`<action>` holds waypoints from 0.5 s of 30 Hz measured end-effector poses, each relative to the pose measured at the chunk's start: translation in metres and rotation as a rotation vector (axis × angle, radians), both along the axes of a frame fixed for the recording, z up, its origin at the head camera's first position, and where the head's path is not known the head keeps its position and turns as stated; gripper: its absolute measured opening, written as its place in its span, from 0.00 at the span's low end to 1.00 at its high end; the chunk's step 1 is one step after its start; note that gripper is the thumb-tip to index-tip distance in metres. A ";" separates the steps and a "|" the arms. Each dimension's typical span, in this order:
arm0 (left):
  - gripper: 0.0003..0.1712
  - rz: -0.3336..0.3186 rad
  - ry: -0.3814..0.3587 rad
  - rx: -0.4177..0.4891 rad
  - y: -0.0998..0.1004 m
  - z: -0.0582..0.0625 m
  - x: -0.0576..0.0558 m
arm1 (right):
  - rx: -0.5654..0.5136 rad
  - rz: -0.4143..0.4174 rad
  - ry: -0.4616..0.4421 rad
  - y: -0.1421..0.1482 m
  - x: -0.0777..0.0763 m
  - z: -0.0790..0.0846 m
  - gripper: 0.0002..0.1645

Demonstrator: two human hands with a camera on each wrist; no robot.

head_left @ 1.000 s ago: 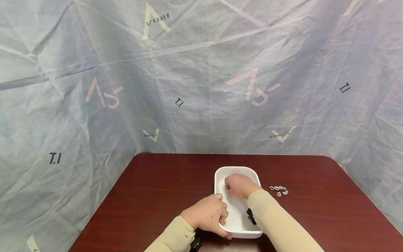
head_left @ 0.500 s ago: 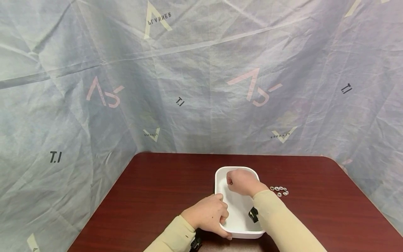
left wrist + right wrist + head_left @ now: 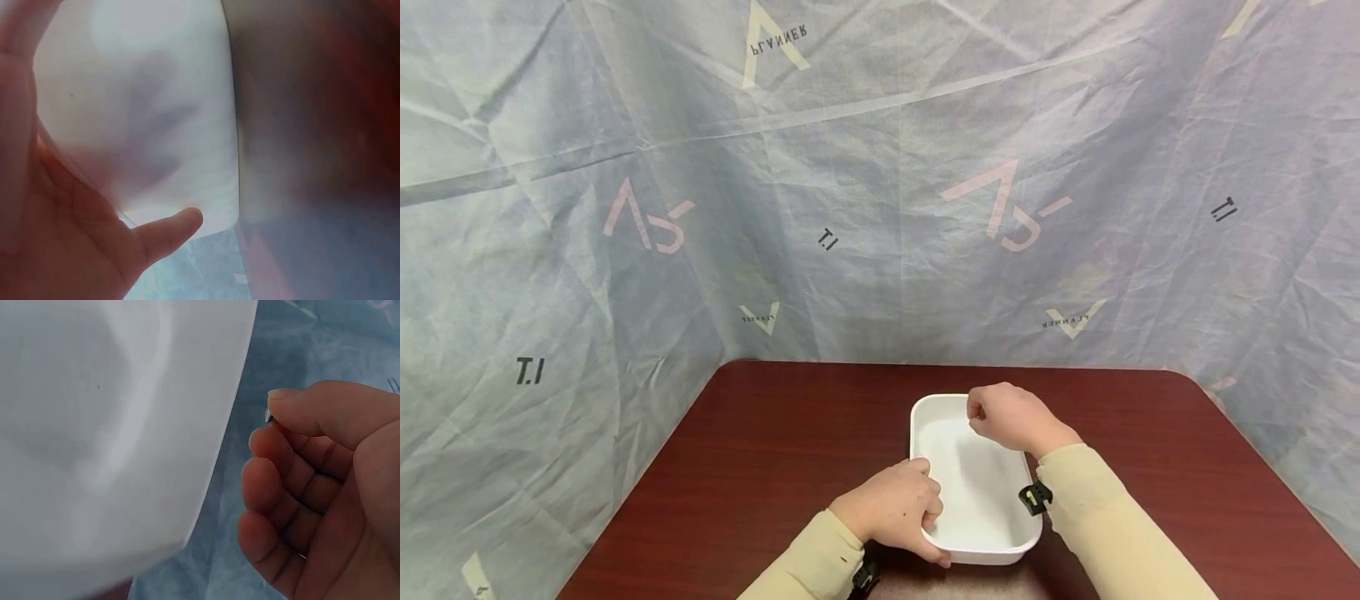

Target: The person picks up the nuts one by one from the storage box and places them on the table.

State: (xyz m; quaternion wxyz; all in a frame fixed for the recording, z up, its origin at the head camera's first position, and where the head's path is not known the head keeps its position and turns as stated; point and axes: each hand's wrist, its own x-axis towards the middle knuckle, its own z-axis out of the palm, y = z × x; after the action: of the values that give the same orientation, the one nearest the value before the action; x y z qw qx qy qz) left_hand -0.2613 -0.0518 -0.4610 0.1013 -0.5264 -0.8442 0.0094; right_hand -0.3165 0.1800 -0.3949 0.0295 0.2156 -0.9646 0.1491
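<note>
A white rectangular plastic bin (image 3: 973,492) with rounded corners stands on the table. My left hand (image 3: 891,508) grips its near left corner, fingers curled over the rim and thumb along the outside wall, as the thumb (image 3: 169,234) in the left wrist view shows. My right hand (image 3: 1011,417) is raised over the bin's far right rim, fingers curled in. In the right wrist view, thumb and index finger pinch a small shiny metal piece (image 3: 269,415), mostly hidden by the fingertips.
The dark red wooden table (image 3: 790,450) extends around the bin on both sides. Grey printed fabric (image 3: 865,208) hangs behind and at both sides. Each wrist carries a small black camera, such as the right wrist's camera (image 3: 1036,498).
My right hand has risen out of the bin and moved right and away from me. It now covers the small metal rings seen earlier on the table. My left hand keeps its hold.
</note>
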 end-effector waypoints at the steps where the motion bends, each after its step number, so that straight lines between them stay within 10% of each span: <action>1: 0.33 0.004 -0.001 -0.002 0.000 0.000 0.000 | -0.005 -0.001 -0.002 0.003 0.001 0.001 0.06; 15: 0.33 0.014 -0.035 -0.021 0.001 -0.002 -0.002 | -0.080 -0.081 -0.057 0.042 0.013 0.000 0.02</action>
State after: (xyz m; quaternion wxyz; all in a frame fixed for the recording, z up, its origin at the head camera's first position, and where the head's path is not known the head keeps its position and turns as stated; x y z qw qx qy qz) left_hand -0.2628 -0.0505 -0.4634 0.0808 -0.5214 -0.8494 0.0098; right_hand -0.3035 0.2225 -0.3951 0.0164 0.1708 -0.9662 0.1926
